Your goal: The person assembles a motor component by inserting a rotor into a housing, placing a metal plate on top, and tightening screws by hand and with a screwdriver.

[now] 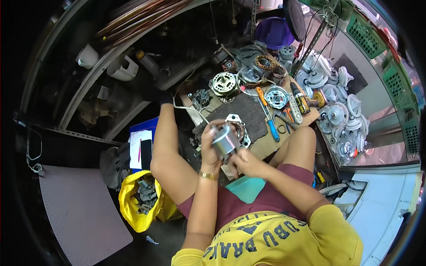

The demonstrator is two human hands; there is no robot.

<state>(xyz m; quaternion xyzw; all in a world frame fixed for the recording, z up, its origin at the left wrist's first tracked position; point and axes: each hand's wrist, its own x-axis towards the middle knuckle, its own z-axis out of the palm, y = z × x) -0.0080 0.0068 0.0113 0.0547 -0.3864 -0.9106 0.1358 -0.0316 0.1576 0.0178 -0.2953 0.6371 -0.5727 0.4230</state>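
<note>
Above my lap I hold a shiny silver motor rotor (226,141), slightly blurred. My left hand (209,144) is wrapped round its left side. My right hand (243,162) is closed at its lower right end, its fingertips partly hidden. Just beyond the rotor, an opened motor housing (246,141) with copper windings lies on a dark grey mat (255,116). To the right of the mat lie a screwdriver (271,127) with a blue handle and another with an orange handle (261,94). A round motor end cover (224,83) rests past the mat.
Copper-wound stators (263,62), a silver motor cover (276,97), a power drill (301,99) and a white power strip (295,110) crowd the bench. White plastic parts (336,114) are piled at right. A yellow bag (128,200) of metal pieces stands left of my leg, near a notebook (136,148).
</note>
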